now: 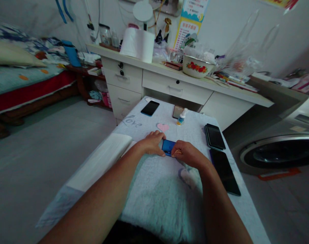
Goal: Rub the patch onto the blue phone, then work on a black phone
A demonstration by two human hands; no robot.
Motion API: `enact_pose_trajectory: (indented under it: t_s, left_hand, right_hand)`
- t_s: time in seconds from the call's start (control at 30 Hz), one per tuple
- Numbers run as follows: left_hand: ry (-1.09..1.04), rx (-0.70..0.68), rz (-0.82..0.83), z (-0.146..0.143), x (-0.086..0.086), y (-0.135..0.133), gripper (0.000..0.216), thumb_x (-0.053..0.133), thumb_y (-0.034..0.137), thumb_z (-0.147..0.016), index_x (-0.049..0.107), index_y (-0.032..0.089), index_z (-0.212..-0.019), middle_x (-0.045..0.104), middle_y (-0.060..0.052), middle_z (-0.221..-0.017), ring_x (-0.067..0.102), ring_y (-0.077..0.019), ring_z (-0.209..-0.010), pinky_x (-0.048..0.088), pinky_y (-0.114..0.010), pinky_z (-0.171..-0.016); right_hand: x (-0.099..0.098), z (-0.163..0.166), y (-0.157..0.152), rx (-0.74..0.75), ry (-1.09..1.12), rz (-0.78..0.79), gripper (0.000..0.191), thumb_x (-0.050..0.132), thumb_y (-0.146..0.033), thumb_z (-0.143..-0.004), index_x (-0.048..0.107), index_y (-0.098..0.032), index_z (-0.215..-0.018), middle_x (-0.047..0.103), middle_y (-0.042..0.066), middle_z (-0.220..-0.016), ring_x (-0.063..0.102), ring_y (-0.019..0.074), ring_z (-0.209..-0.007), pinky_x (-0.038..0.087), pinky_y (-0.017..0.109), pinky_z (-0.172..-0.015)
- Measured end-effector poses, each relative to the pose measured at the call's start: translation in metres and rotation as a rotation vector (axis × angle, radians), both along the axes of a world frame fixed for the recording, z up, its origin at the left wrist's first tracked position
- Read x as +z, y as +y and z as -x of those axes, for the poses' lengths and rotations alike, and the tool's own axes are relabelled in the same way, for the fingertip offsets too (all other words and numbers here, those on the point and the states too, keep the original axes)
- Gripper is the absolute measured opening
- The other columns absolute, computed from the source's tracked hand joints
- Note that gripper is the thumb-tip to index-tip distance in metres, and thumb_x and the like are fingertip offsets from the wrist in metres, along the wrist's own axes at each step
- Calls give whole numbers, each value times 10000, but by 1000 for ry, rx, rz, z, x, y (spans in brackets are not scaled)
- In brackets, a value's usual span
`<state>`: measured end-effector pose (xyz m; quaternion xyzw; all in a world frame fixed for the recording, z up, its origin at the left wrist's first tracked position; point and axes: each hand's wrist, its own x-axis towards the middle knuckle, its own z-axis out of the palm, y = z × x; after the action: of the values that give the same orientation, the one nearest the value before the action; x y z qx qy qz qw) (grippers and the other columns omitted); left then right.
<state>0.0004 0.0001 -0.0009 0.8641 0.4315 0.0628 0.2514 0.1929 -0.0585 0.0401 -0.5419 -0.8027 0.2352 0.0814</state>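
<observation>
A blue smartphone (168, 147) lies on the cloth-covered table between my two hands, its shiny blue face up. My left hand (154, 143) grips its left end, the thumb along the near edge and the fingers at the far edge. Curled fingers of my right hand (183, 151) close on the phone's right end and hide that part. Beyond the hands stand a small spray bottle (181, 118) with a white top and, just behind it, a phone (178, 111) partly covered by the bottle. A dark-screened phone (150, 108) rests at the far left.
Stacked phones (215, 136) and a dark tablet-like device (225, 172) line the table's right edge. White folded cloth or paper (103, 159) covers the left side. A white desk (177, 88) with drawers stands behind, a washing machine (284, 135) at right, a bed (24, 73) at left.
</observation>
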Motion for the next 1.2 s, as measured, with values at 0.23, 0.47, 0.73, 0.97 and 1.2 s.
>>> enact_pose_trajectory:
  t_s: [0.23,0.47,0.73,0.97,1.2]
  left_hand:
    - [1,-6,-1,1,-2,1,660,738,456,-565,479,265,-1142,470,-34,-1186,432,-264,-1118,385,-346,-946]
    - [6,0,13,0,2,-1,646,738,446,-573,479,268,-1138,469,-35,-1190,427,-269,-1122,383,-357,-948]
    - [15,-7,12,0,3,-1,661,738,436,-575,477,255,-1154,463,-41,-1202,420,-269,-1130,370,-352,-959]
    - [5,-4,9,1,1,0,661,737,453,-568,482,256,-1145,468,-42,-1192,431,-266,-1119,382,-349,-949]
    - [8,-3,11,0,2,-1,671,737,453,-571,479,254,-1158,472,-47,-1204,429,-273,-1129,382,-351,-951]
  right_hand:
    - [-13,0,11,-137,-35,-143,161,563,-113,-797,714,-158,-828,616,49,-873,564,128,-795,392,222,-760]
    - [-27,2,22,-229,-93,-268,178,535,-170,-860,708,-147,-895,600,66,-895,559,149,-846,383,239,-800]
    - [-25,4,24,-256,-113,-252,182,529,-160,-860,706,-138,-896,599,73,-900,554,147,-821,381,241,-789]
    - [-11,4,13,-114,-44,-146,147,569,-96,-789,700,-146,-829,613,50,-864,557,123,-785,384,224,-744]
    - [0,1,-1,-3,4,-11,159,567,-84,-759,704,-165,-764,638,30,-829,566,118,-728,393,212,-678]
